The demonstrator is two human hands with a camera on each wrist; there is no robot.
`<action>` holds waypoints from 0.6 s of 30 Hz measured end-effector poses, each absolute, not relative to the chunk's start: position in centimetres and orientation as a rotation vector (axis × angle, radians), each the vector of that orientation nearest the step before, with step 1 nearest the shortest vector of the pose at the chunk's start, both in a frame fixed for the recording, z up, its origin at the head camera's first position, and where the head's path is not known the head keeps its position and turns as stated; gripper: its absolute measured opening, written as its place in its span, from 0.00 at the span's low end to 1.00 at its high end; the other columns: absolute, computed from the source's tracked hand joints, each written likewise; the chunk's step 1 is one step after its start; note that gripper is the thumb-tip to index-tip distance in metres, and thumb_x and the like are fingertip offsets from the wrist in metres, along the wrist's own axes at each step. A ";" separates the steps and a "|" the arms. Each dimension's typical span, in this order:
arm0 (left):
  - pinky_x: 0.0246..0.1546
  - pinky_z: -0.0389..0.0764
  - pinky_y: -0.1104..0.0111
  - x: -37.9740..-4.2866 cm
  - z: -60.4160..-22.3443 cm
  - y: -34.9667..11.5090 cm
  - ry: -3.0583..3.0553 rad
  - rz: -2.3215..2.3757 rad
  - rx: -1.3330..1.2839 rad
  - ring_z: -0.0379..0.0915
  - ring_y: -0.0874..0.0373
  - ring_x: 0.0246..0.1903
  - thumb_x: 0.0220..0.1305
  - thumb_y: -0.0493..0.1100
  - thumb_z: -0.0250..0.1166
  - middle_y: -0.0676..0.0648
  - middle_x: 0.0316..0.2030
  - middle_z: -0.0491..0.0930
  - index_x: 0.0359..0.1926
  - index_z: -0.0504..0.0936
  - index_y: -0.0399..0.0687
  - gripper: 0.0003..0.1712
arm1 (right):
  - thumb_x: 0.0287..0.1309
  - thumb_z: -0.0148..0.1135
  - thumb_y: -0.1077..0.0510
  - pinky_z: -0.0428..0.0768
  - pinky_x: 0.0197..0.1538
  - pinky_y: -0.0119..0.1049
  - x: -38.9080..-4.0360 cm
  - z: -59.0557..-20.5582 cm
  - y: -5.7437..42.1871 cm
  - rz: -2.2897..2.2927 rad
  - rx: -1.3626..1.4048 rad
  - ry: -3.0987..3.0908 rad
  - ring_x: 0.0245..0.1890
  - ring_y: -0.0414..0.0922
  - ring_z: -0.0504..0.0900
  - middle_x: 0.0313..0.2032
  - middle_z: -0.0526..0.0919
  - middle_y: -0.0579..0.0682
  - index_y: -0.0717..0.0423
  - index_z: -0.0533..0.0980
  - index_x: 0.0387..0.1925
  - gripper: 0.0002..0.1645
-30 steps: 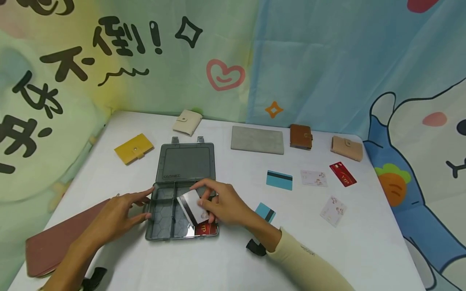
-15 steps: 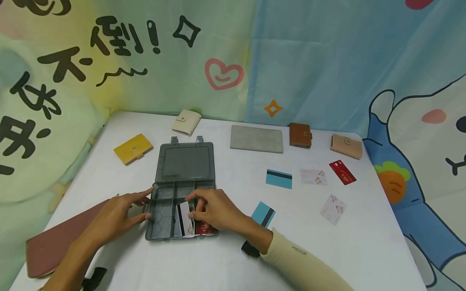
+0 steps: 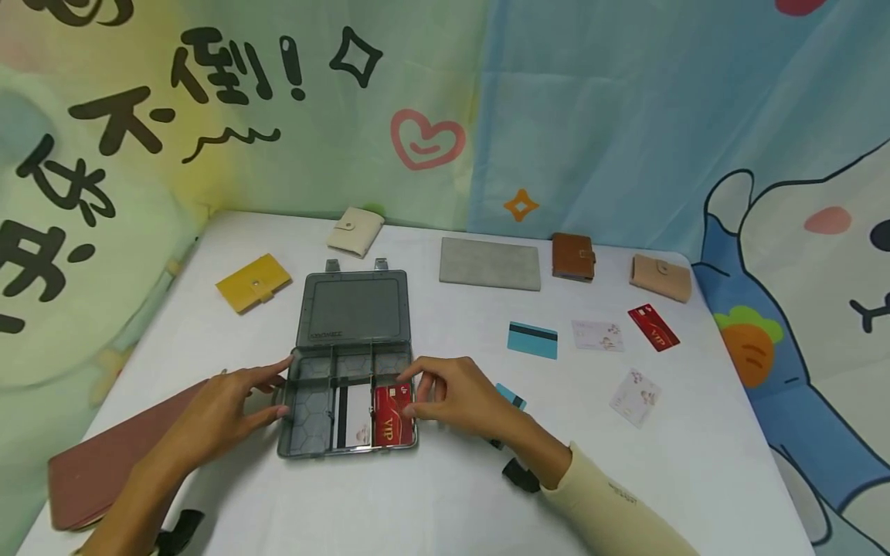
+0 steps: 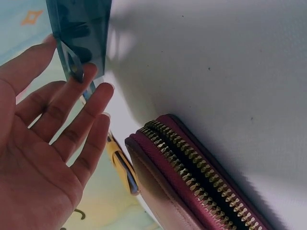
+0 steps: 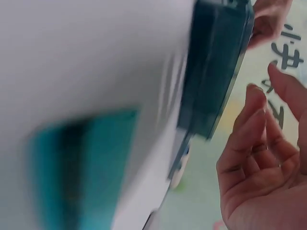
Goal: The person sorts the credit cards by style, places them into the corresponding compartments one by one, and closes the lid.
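A grey see-through compartment box (image 3: 306,413) lies with its lid (image 3: 358,309) folded back. In its front middle compartment rests a white card with a black stripe (image 3: 354,417). The compartment to the right of it holds a red VIP card (image 3: 393,417). My left hand (image 3: 232,405) touches the box's left side with fingertips and thumb; in the left wrist view its fingers reach along the box wall. My right hand (image 3: 462,398) hovers at the box's right edge, thumb and fingers apart, holding nothing. In the right wrist view, the right hand (image 5: 264,167) has loosely bent fingers.
Right of the box lie two blue striped cards, one (image 3: 532,340) plainly visible, another (image 3: 511,396) partly behind my right wrist. Two pale flowered cards and a red card (image 3: 653,327) lie farther right. Several wallets line the back; a maroon zip wallet (image 3: 118,463) lies under my left forearm.
My right hand has lowered the white striped card into the middle compartment, let go, and drawn back to the right. My left hand has stayed at the box's side.
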State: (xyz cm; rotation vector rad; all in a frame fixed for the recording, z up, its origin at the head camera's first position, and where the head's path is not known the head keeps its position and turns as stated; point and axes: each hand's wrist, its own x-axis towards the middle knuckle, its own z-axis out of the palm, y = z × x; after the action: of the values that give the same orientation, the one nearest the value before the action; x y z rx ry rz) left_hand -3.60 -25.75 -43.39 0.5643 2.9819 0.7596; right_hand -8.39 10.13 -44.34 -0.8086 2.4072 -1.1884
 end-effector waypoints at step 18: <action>0.40 0.79 0.56 -3.6 -43.3 -25.7 2.960 0.747 0.531 0.82 0.54 0.39 0.55 0.46 0.76 0.51 0.41 0.87 0.68 0.74 0.46 0.40 | 0.38 0.84 0.55 0.80 0.46 0.33 -6.9 -45.1 20.1 -0.662 -0.820 2.575 0.45 0.40 0.77 0.43 0.73 0.42 0.39 0.78 0.49 0.33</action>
State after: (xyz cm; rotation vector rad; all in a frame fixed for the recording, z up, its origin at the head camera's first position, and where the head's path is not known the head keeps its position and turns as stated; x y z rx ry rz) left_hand -3.63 -25.70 -43.28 0.5313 2.9598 0.7471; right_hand -6.93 20.12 -45.07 -0.8195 2.5752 -0.6622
